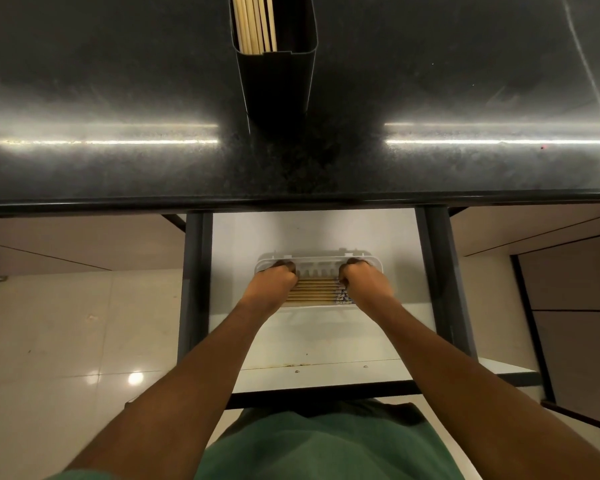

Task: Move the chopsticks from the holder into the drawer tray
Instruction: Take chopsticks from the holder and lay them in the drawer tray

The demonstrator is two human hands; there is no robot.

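Inside white plastic drawer tray (321, 260), left hand (278, 279) and right hand (363, 282) grip pale wooden chopsticks (312, 293) endwise; lay them flat.

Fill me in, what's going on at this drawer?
A person's left hand and right hand are down in the open white drawer, fingers curled at either end of the white plastic tray. Tan wooden chopsticks lie side by side in it. Whether the hands grip the tray or the sticks is unclear. More pale wooden chopsticks stand in the tall black holder on the dark countertop, so the transfer isn't finished.
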